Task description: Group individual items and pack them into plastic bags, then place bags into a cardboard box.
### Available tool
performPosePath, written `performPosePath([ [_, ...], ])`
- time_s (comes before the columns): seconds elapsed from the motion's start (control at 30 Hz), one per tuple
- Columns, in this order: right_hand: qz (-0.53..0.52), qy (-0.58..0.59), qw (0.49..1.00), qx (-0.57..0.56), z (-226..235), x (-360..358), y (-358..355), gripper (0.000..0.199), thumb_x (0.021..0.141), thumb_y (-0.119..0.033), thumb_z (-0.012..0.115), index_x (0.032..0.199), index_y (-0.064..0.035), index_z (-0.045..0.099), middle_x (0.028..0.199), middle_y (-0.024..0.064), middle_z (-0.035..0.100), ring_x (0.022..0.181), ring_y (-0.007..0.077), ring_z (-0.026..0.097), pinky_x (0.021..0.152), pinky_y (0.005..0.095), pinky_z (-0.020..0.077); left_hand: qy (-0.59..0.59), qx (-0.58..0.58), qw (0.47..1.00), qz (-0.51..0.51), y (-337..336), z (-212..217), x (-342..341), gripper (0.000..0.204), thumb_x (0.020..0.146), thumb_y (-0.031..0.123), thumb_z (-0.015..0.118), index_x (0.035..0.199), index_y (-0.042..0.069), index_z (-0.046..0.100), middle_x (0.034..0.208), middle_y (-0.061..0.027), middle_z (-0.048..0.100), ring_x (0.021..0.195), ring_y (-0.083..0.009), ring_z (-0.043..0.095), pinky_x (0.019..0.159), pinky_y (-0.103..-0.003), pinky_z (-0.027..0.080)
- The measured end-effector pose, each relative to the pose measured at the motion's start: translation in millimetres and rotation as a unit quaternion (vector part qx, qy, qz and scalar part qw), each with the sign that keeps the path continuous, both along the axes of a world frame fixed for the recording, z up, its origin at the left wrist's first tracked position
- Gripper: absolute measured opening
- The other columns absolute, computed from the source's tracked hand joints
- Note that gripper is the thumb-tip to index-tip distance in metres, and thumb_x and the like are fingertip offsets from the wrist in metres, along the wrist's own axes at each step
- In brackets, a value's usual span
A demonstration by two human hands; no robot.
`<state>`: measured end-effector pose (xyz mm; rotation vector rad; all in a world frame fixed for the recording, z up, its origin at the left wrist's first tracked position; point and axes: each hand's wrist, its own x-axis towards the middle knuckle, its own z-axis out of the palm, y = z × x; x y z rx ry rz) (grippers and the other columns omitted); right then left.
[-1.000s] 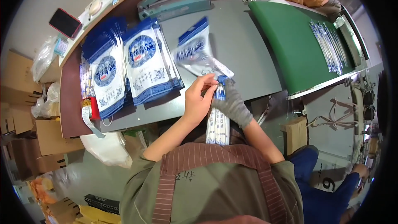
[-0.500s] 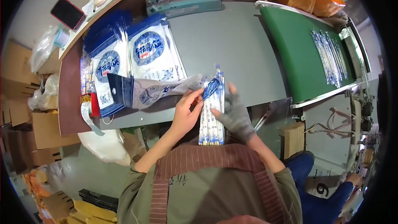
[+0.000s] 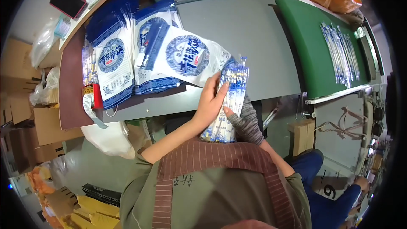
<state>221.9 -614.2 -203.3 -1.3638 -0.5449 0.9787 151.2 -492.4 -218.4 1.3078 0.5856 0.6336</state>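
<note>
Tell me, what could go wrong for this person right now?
The bundle of wrapped sticks is long and held only near its middle by the left hand and gloved right hand; loose sticks might slide out. The printed bag lies unheld over the bag stacks and might slip.

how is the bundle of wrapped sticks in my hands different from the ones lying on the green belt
The bundle of wrapped sticks is gathered tight and gripped between the left hand and the right hand; the sticks on the green belt lie loose, side by side, untouched. The bundle hangs over the grey table's near edge, while the belt sticks rest flat. Both are long, thin, blue-and-white packets.
</note>
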Motion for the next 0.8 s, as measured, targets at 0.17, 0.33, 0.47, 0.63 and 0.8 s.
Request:
performPosePath([
  [0.17,-0.092,0.127,0.987,0.018,6.7,1.7,4.0,0.058,0.084,-0.016,0.070,0.131,-0.0014,0.039,0.117,0.0089,0.056,0.103,0.0147,0.054,0.088,0.0297,0.0466,0.021,-0.035,0.999,0.014,-15.8,8.0,19.5,0.044,0.103,0.032,0.038,0.113,-0.007,0.057,0.116,-0.0140,0.055,0.107,-0.0209,0.052,0.095,-0.030,0.038],
  [0.33,0.009,0.198,0.980,0.004,31.4,39.0,14.0,0.037,0.087,-0.016,0.066,0.119,-0.0007,0.055,0.098,0.0059,0.065,0.083,0.0129,0.064,0.073,0.0268,0.0534,0.052,0.129,0.990,-0.016,27.6,8.0,41.5,0.062,0.102,0.043,0.033,0.131,-0.010,0.042,0.139,-0.0246,0.042,0.134,-0.0319,0.035,0.112,-0.037,0.023],
  [0.47,0.015,0.177,0.984,0.006,39.1,33.7,-2.7,0.039,0.085,-0.019,0.069,0.117,-0.0010,0.056,0.097,0.0081,0.065,0.085,0.0124,0.063,0.075,0.0277,0.0530,-0.017,-0.039,0.997,0.065,27.8,36.9,25.6,0.070,0.097,0.036,0.051,0.144,-0.007,0.023,0.145,-0.0186,0.034,0.132,-0.0238,0.036,0.110,-0.036,0.028],
  [0.63,0.120,-0.101,0.987,0.025,16.8,14.1,-18.2,0.050,0.083,-0.024,0.072,0.121,0.0005,0.050,0.096,0.0101,0.063,0.087,0.0150,0.061,0.079,0.0310,0.0505,0.158,-0.142,0.950,-0.230,-9.5,73.0,4.6,0.056,0.089,0.029,0.062,0.134,0.002,0.042,0.102,-0.0074,0.064,0.091,-0.0139,0.062,0.078,-0.029,0.053],
  [0.8,0.112,-0.477,0.861,-0.137,93.4,62.6,-17.4,0.037,0.077,-0.034,0.077,0.088,-0.0016,0.064,0.063,0.0067,0.060,0.056,0.0192,0.056,0.056,0.0331,0.0472,-0.041,-0.287,0.934,-0.208,-9.2,49.8,12.6,0.040,0.086,0.021,0.065,0.118,-0.001,0.055,0.095,-0.0088,0.065,0.084,-0.0148,0.064,0.074,-0.028,0.054],
])
